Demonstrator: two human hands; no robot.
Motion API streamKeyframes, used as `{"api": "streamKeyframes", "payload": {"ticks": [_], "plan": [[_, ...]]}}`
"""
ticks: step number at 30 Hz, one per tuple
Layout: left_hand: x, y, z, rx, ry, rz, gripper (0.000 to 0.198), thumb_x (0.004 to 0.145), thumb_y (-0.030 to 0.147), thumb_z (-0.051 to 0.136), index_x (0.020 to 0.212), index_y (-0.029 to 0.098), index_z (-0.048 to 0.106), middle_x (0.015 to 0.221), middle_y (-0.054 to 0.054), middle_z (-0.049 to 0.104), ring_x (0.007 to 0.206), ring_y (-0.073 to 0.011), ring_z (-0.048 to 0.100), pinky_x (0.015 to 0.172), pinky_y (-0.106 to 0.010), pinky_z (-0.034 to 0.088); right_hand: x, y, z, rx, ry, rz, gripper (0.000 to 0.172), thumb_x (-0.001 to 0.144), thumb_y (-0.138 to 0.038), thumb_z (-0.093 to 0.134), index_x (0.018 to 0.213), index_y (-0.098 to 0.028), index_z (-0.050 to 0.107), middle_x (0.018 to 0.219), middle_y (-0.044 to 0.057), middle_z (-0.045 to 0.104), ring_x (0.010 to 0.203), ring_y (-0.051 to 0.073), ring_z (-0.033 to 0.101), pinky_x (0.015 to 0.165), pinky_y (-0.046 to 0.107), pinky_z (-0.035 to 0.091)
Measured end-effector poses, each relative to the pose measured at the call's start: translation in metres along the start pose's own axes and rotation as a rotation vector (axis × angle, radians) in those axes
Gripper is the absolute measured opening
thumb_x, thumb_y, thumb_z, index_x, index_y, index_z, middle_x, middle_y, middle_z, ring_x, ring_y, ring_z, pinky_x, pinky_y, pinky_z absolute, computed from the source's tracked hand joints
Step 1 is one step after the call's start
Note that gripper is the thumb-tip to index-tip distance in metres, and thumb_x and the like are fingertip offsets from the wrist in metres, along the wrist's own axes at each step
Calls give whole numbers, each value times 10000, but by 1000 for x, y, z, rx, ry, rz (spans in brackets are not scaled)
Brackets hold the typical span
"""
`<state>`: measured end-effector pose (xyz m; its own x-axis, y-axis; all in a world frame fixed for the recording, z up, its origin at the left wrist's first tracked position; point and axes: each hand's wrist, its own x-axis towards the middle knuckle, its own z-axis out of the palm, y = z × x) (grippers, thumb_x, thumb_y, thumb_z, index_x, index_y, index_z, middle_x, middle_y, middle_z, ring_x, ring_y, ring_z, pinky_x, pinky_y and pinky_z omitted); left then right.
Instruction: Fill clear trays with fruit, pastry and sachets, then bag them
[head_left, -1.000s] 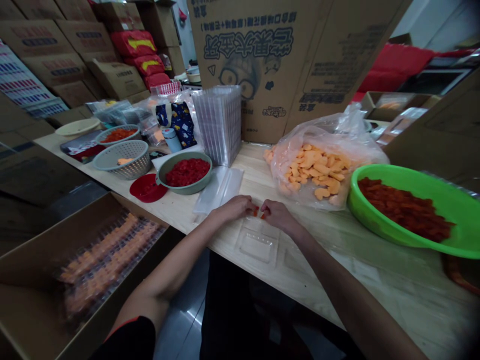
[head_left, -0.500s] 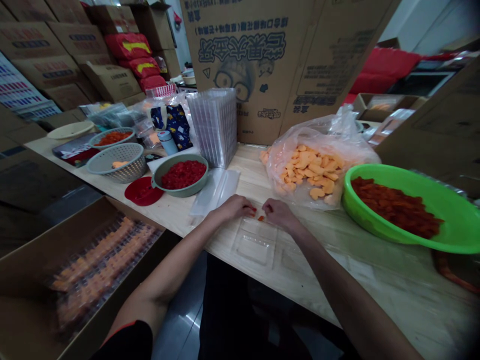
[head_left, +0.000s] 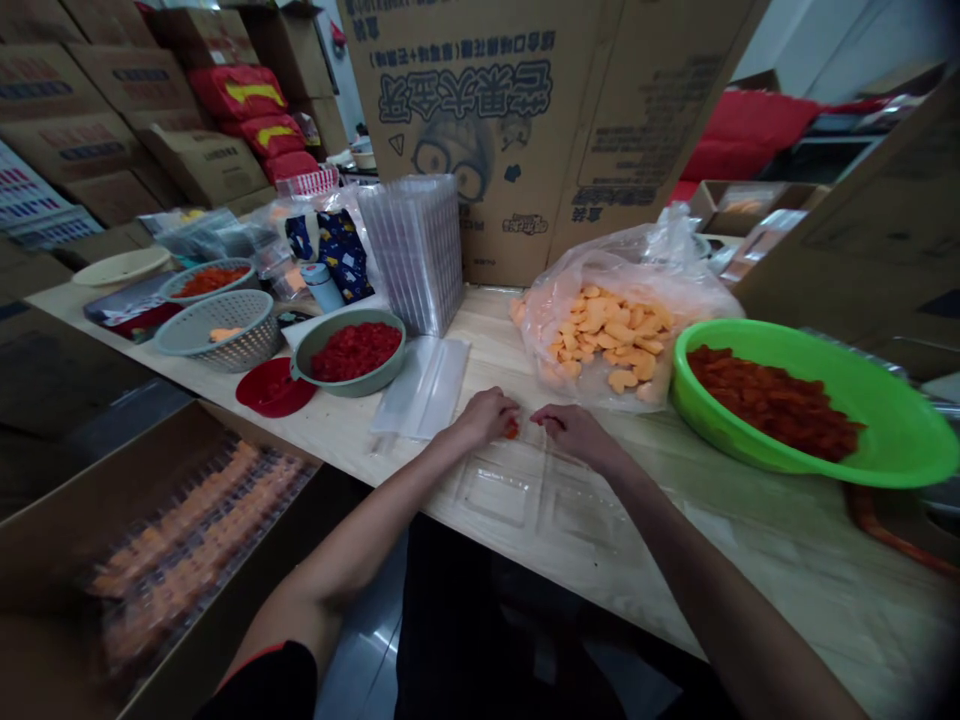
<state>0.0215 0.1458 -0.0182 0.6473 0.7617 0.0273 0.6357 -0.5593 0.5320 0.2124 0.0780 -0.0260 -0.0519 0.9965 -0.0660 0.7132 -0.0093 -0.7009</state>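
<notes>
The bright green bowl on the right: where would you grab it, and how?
Probably the near rim of the green bowl, from the near side, pinching the wall inside and out. The rim is thin and exposed there, while the plastic bag crowds the left end. The red-orange pieces are heaped towards the left, so a one-sided lift might tip it.

Layout of the table [head_left: 484, 325]: the tray [head_left: 496, 490] lies near the front edge, left hand [head_left: 489, 414] at its far side, right hand [head_left: 576, 433] just to the right; leftward follow flat bags [head_left: 424, 385], bowl [head_left: 354, 385] and dish [head_left: 276, 407]; rightward, a sack [head_left: 553, 288] holding pieces [head_left: 604, 325], then a basin [head_left: 742, 443]; behind the flat bags, a tray stack [head_left: 420, 255] stands before a carton [head_left: 517, 135]; at lower left, packs [head_left: 199, 550] lie inside an open box [head_left: 52, 550]
</notes>
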Motion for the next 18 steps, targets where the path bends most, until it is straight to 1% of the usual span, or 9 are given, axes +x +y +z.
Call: {"api": "streamKeyframes", "payload": {"ticks": [2, 4, 6, 8, 10, 13, 16, 18], "plan": [[-6, 2, -4, 39, 5, -50, 254, 871, 201, 550, 911, 165, 798, 872, -83, 719, 823, -187, 650, 762, -249, 461, -4, -3, 7, -146, -15, -125, 340, 824, -32, 454, 990, -156, 724, 934, 65, 739, 839, 171, 644, 789, 257, 452], [-12, 4, -6, 53, -51, -89, 225, 841, 236, 595, 888, 168, 804, 804, -72, 737, 763, -186, 652, 706, -246, 449, -9, -7, 12, -233, -61, -228, 335, 824, -26, 463, 1006, -155, 713, 968, 77, 738, 872, 184, 652, 816, 260, 451], [-15, 6, -3, 37, -119, -110, 219, 829, 267, 615, 863, 169, 808, 763, -68, 745, 731, -190, 652, 673, -249, 436, -12, -10, 14, -272, -107, -278, 332, 832, -31, 470, 1026, -159, 707, 973, 78, 737, 869, 188, 655, 813, 258, 449], [-16, 8, 2, 16, -143, -125, 216, 825, 259, 614, 861, 172, 809, 772, -65, 755, 739, -192, 660, 677, -249, 436, -12, -10, 11, -261, -96, -236, 349, 847, -42, 470, 1081, -157, 702, 985, 79, 739, 858, 181, 658, 804, 251, 451], [-16, 7, 7, -7, -151, -131, 208, 812, 217, 612, 866, 176, 809, 789, -56, 763, 748, -186, 668, 686, -242, 441, -7, -7, 6, -240, -44, -142, 355, 863, -58, 465, 1113, -152, 700, 969, 74, 742, 821, 169, 655, 778, 241, 454], [-15, 4, 11, -45, -149, -122, 228, 780, 145, 612, 887, 183, 809, 840, -41, 774, 789, -178, 677, 711, -229, 449, 1, 1, -4, -242, 11, -46, 312, 867, -74, 457, 1028, -133, 718, 904, 77, 739, 757, 162, 639, 726, 239, 448], [-12, -1, 11, -92, -136, -124, 246, 758, 115, 609, 887, 180, 808, 859, -31, 775, 801, -169, 674, 726, -221, 458, 3, 4, -7, -252, 23, -44, 308, 855, -63, 448, 971, -140, 722, 874, 66, 736, 741, 162, 632, 719, 240, 438], [-10, -5, 8, -131, -127, -139, 242, 767, 140, 607, 902, 173, 805, 819, -23, 766, 751, -159, 662, 686, -216, 460, -1, 2, -3, -253, -20, -79, 325, 843, -57, 462, 1001, -161, 726, 889, 55, 740, 763, 165, 639, 732, 238, 431]]}}
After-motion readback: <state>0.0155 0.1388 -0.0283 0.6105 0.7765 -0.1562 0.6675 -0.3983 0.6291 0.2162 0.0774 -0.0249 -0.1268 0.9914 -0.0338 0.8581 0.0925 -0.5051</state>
